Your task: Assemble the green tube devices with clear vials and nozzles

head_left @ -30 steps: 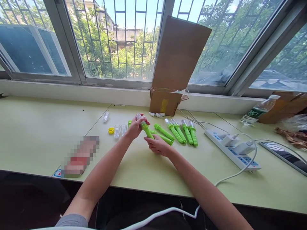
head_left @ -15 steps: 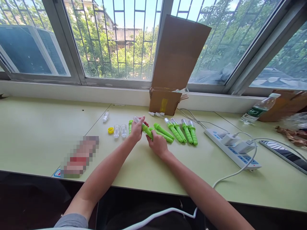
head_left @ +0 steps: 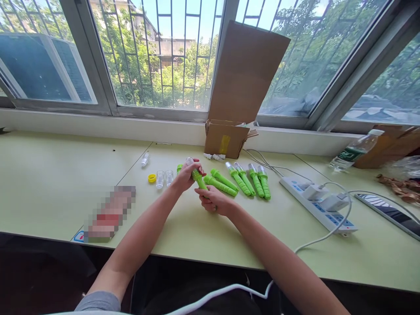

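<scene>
Green tube (head_left: 198, 177), now steeper, clear-topped

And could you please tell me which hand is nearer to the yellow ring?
Left. The left hand sits to the right of the yellow ring, with two clear cups between them; the right hand is farther right, around the green handle.

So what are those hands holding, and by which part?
A green stick with a clear top: left hand near the clear top, right hand around the green end.
</scene>
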